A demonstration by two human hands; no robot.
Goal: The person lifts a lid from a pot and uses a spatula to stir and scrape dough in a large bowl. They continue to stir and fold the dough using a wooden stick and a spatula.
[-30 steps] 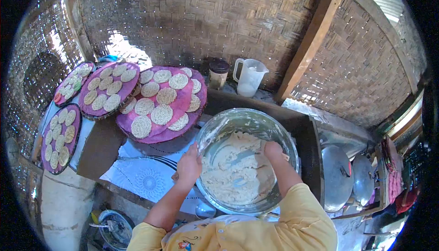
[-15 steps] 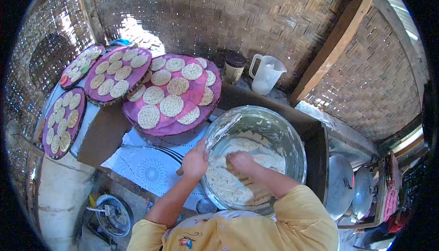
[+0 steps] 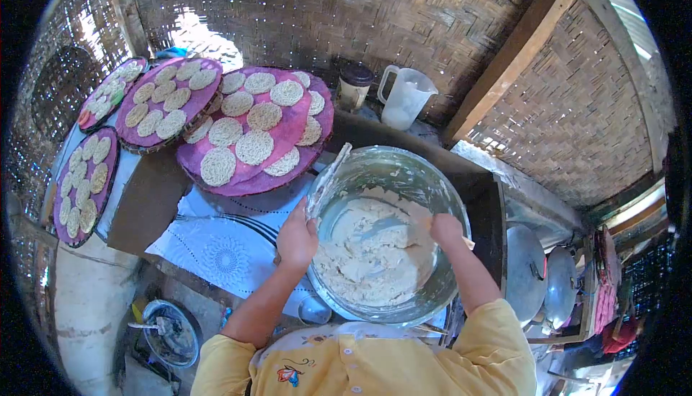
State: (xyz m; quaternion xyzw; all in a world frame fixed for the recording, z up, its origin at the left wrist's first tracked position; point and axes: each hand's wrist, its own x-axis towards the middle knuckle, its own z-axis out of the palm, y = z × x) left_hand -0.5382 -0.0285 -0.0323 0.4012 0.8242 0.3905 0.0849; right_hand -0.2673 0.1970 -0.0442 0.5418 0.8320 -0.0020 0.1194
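A large metal basin (image 3: 461, 273) holds pale, sticky dough (image 3: 371, 252), with smears up its inner wall. My left hand (image 3: 297, 239) is closed at the basin's left rim around a flat, dough-coated wooden spatula (image 3: 333, 174), whose blade sticks up past the rim. Over the right side of the dough, my right hand (image 3: 448, 230) grips another wooden spatula (image 3: 468, 243). Its handle end pokes out beside the hand, and its blade points left into the basin.
Round trays lined with pink cloth (image 3: 310, 158) carry several flat lacy rounds (image 3: 218, 166). Behind the basin stand a plastic jug (image 3: 407, 100) and a dark-lidded jar (image 3: 354, 87). A metal cup (image 3: 315, 311) sits at the basin's lower left, and pot lids (image 3: 524, 273) at the right.
My right hand has moved right and up, from low in the dough to the basin's right side. The spatula in my left hand has swung more upright at the rim. The view has shifted slightly.
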